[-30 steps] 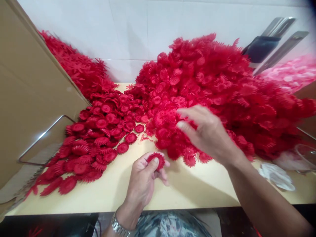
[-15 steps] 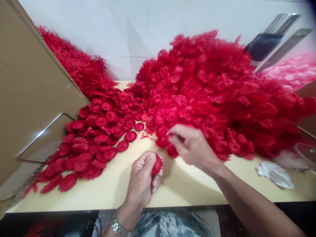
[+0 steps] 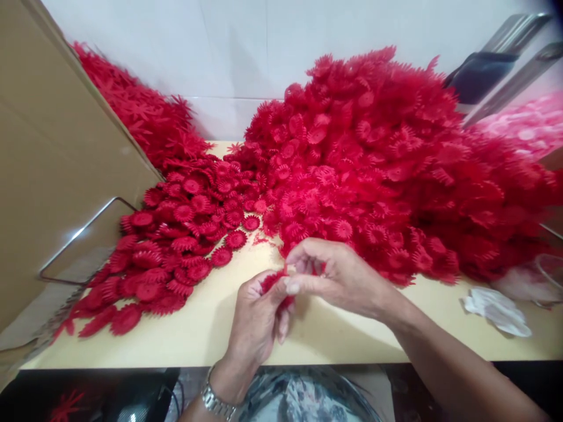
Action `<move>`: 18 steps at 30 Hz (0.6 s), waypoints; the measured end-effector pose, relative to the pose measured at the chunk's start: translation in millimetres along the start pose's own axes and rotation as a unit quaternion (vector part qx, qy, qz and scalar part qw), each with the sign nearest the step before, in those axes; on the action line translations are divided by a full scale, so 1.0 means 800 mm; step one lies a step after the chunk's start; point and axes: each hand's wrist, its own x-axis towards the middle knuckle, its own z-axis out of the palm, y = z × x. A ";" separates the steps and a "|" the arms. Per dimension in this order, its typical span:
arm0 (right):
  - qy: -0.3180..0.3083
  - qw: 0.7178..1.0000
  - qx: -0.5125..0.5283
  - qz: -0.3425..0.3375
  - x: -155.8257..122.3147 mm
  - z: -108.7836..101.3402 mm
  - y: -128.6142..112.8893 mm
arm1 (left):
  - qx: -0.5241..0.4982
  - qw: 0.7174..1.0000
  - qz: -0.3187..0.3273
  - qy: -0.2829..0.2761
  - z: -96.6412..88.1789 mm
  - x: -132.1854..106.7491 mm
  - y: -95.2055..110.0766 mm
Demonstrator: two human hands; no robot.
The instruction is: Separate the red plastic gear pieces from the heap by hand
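My left hand, with a metal watch on its wrist, is closed around a red fringed flower disc just above the front of the table. My right hand meets it from the right, thumb and forefinger pinched at the disc's edge. Fingers cover much of the disc, and I cannot tell whether one or more layers are between them. Behind my right hand rises a large heap of loose red fringed flower pieces. To the left of my hands lies a pile of thicker, cupped red discs.
A cardboard box walls off the left side, with a bent metal wire beside it. Red star-shaped pieces are heaped at the back left. Crumpled white plastic lies at right, and pink pieces are farther back.
My right hand has come from the edge of the large heap leftward and down to my left hand. Its fingers now touch the red flower disc there. The view has shifted slightly.
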 end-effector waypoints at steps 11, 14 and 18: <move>0.099 0.987 -0.096 -0.079 0.011 -0.005 0.010 | -0.026 0.999 0.005 -0.024 -0.001 -0.005 -0.003; 0.278 0.910 -0.294 -0.091 0.029 -0.041 0.016 | -0.029 0.998 0.006 -0.050 -0.002 -0.007 0.000; 0.357 0.833 -0.418 -0.059 0.037 -0.075 0.015 | -0.073 0.994 -0.014 -0.075 -0.004 -0.006 0.005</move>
